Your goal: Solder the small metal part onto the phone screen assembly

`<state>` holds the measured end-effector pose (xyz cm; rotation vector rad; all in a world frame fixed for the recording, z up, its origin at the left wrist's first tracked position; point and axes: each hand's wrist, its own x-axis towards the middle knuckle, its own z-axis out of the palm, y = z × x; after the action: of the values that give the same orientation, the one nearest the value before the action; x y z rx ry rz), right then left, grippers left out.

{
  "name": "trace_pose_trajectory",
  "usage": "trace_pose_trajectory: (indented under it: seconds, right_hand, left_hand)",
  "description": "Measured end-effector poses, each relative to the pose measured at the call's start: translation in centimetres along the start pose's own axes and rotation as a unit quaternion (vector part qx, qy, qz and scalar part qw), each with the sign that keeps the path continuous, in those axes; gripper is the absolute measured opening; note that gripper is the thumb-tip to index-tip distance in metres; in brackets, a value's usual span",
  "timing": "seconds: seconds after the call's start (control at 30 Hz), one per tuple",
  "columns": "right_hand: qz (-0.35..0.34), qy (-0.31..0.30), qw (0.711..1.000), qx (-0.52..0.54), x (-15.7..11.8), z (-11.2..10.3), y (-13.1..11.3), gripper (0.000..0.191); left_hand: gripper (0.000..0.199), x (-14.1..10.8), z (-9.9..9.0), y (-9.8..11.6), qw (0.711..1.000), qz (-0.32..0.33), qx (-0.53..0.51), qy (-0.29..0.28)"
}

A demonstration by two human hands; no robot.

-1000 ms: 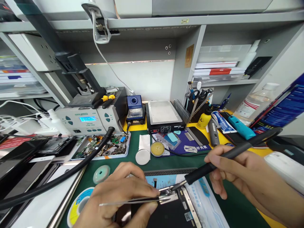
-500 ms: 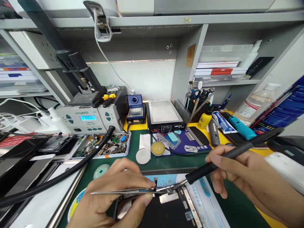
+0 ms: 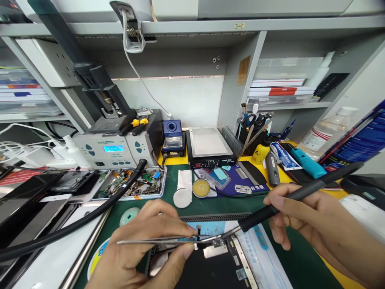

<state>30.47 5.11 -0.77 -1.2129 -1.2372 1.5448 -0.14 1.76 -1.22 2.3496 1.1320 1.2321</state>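
Two hands work over an opened phone [image 3: 210, 269] at the near bench edge: left hand [image 3: 144, 249] pinches tweezers [image 3: 162, 241], right hand [image 3: 303, 216] grips a soldering iron [image 3: 288, 198] whose tip could slip, scorching the tiny connector [image 3: 217, 241], or the flux tin [image 3: 201, 188] beyond.

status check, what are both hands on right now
Left hand pinching tweezers, tips at small part on opened device. Right hand gripping soldering iron, tip on same spot. Black hose lies left, apart.
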Motion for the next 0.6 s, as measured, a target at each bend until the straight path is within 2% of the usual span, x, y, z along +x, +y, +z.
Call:
trace_pose_trajectory:
  seconds: [0.4, 0.53, 0.6]
  right_hand:
    - [0.014, 0.001, 1.000, 0.001, 0.22, 0.17, 0.02, 0.029]
    - [0.021, 0.012, 1.000, -0.006, -0.06, 0.41, -0.25, 0.033]
    - [0.020, 0.014, 1.000, -0.008, -0.12, 0.41, -0.28, 0.034]
  left_hand:
    - [0.018, -0.13, 0.07, -0.10, 1.000, -0.017, -0.014, -0.001]
    - [0.005, 0.33, 0.28, 0.48, 0.998, -0.051, -0.009, 0.042]
    - [0.012, 0.64, 0.46, 0.64, 0.996, -0.061, -0.011, 0.063]
